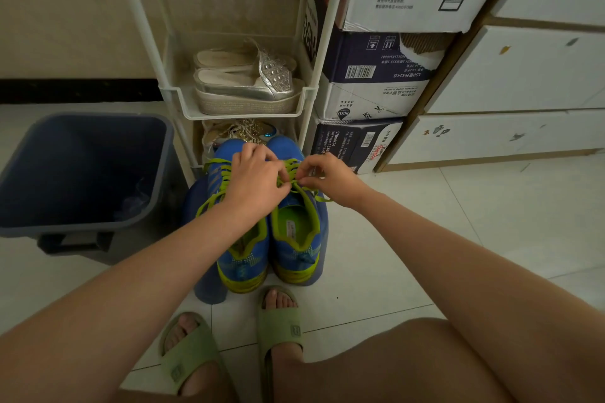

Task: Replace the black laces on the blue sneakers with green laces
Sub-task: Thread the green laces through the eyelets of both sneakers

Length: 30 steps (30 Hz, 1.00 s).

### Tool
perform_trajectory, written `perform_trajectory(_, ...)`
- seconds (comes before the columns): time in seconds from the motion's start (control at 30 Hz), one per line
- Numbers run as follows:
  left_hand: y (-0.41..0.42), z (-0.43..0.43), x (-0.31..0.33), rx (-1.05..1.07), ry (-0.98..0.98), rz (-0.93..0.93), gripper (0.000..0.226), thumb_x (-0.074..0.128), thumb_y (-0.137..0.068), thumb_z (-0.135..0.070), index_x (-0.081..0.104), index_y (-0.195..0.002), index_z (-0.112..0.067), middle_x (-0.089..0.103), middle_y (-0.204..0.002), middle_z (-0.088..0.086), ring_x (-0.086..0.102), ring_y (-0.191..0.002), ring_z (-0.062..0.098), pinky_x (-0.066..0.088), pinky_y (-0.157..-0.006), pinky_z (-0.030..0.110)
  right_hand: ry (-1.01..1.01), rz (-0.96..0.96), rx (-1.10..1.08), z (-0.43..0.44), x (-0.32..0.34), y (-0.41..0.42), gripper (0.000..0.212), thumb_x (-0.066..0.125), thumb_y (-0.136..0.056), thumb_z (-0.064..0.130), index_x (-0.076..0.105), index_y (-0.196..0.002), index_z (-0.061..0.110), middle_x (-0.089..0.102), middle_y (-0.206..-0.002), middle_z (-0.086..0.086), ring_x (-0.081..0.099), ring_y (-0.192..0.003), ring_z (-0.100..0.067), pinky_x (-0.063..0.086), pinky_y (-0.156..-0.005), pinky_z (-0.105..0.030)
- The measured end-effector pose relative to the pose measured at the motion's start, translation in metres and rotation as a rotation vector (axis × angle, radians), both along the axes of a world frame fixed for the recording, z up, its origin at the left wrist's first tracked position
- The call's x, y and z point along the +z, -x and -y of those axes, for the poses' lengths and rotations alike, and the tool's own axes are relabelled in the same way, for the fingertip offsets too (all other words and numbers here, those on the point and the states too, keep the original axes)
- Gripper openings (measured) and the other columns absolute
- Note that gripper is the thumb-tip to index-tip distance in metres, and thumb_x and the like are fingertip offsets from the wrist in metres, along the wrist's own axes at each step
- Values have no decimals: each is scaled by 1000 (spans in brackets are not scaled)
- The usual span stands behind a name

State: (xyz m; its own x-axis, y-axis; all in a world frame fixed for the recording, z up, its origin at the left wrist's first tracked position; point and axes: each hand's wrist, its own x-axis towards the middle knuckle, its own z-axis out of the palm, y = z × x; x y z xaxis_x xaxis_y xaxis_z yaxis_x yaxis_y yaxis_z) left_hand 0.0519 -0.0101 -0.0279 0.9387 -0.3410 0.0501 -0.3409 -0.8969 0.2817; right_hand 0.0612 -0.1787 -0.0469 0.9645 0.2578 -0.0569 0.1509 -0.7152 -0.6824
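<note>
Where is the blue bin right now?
Head view: the blue bin stands on the floor at left, beside the white shoe rack and left of the blue sneakers.

Pale tiled floor [425, 239] (glossy) bears bin [82, 228], rack [242, 114], boxes [370, 98].

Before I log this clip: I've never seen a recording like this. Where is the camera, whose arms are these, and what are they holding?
There is no machine here. The single picture comes from a camera worn on a person's head and looks down, so the arms are the wearer's own. The left hand and right hand both pinch a green lace on the right-hand one of two blue sneakers. The sneakers stand side by side, and both show green laces. Around them on the tiled floor are a dark bin, a white rack holding silver sandals, and stacked boxes.
</note>
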Motion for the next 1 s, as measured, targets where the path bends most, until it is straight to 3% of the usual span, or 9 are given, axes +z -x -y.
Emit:
perform_trajectory(0.13, -3, 3, 0, 38, 21, -24, 19, 58, -89, -39, 71, -97, -27, 51, -125, -3, 31, -125, 20, 26, -100, 34, -9, -45, 11, 1, 6, 6, 16, 61, -90, 10, 66, -100, -1, 47, -84, 20, 37, -86, 17, 25, -96, -26)
perform_trajectory(0.17, -4, 4, 0, 47, 21, -31, 19, 59, -89, -39, 71, -97, -27, 52, -125, -3, 31, -125, 20, 27, -99, 34, -5, -61, 14, 1, 6, 6, 17, 59, -92, 11, 65, -103, 0, 43, -85, 22, 34, -86, 17, 22, -97, -26)
perform_trajectory(0.23, -5, 7, -1, 65, 29, -46, 19, 60, -88, -38, 72, -97, -26, 53, -126, -2, 32, -124, 21, 28, -98, 34, 18, -94, -2, 2, 5, 5, 20, 55, -95, 15, 64, -107, 3, 39, -91, 19, 29, -91, 3, 18, -101, -27)
perform_trajectory(0.4, -9, 14, -4, 119, 49, -72, 20, 58, -90, -31, 73, -98, -21, 55, -124, 2, 35, -121, 24, 31, -94, 34, 65, -188, -58, -4, 2, 1, 23, 52, -96, 22, 64, -112, 8, 38, -124, -13, 26, -120, -26, 18, -106, -33)
perform_trajectory(0.53, -10, 18, -5, 203, 108, -247, 26, 49, -95, -31, 70, -104, -17, 41, -137, 1, 24, -130, 26, 22, -103, 37, 65, -258, -64, -4, 1, 0, 26, 47, -99, 24, 61, -114, 9, 34, -127, -13, 24, -121, -26, 17, -108, -33)
perform_trajectory(0.67, -14, 22, -4, 338, 114, -406, 42, 41, -97, -30, 45, -134, -11, 32, -143, 7, 21, -133, 29, 19, -107, 39, 32, -298, -76, -7, 2, -1, 26, 43, -100, 24, 59, -114, 8, 32, -128, -12, 24, -123, -26, 18, -109, -33)
perform_trajectory(0.8, -12, 23, -10, 264, 10, -272, 34, 42, -98, -31, 61, -119, -12, 36, -140, 6, 22, -131, 28, 21, -106, 39, -25, -310, -79, -6, 4, 0, 27, 47, -98, 31, 60, -114, 13, 32, -129, -9, 21, -123, -22, 17, -108, -32)
perform_trajectory(1.0, -23, 4, 4, 334, 199, -227, 24, 47, -96, -27, 65, -111, -22, 49, -133, 9, 32, -128, 34, 26, -104, 41, 38, -223, -75, -13, 5, 0, 22, 54, -96, 28, 66, -107, 14, 36, -123, -9, 23, -121, -25, 14, -104, -25)
